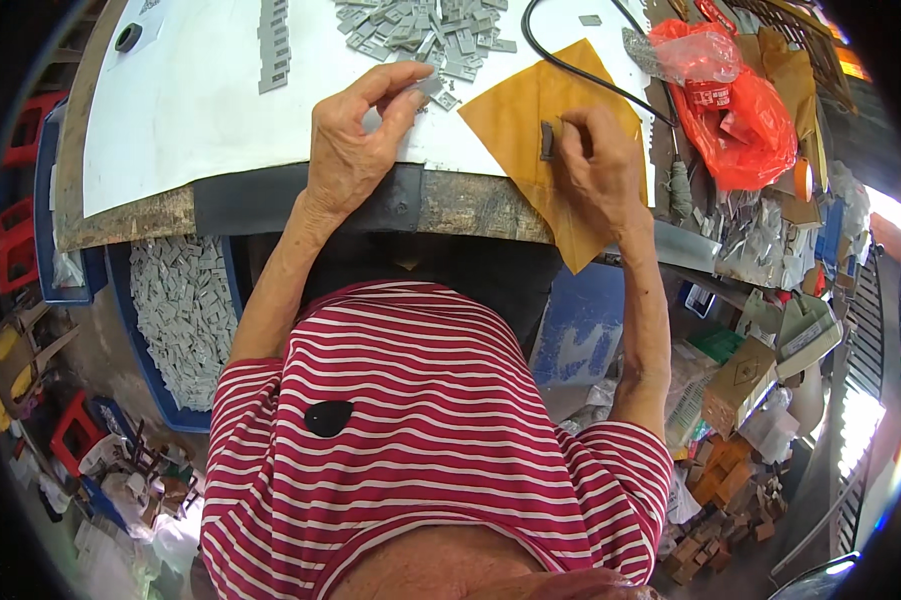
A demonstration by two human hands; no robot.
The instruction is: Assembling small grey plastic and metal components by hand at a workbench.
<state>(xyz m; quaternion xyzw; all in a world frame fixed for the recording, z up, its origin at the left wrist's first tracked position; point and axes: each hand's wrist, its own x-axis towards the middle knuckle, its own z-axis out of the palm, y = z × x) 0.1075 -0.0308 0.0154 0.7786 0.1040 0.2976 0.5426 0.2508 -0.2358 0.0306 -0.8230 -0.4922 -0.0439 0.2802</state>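
Observation:
My left hand [362, 140] is raised over the near edge of the white work surface. Between its thumb and forefinger it pinches a small flat grey piece [429, 86], partly covered by the fingertips. Just beyond lies a heap of similar grey pieces [425, 30], several with notches. My right hand [600, 165] is curled over an amber-brown sheet [515, 110] that hangs past the table edge. A small dark grey strip [547, 141] is at its fingertips; the fingers are closed, and how they grip it is partly hidden.
A row of grey pieces [274, 45] lies left of the heap, near a black ring [128, 38]. A black cable [570, 62] loops over the sheet. Red plastic bags [735, 125] stand at the right. A blue crate [155, 385] of grey pieces sits below the table's left side.

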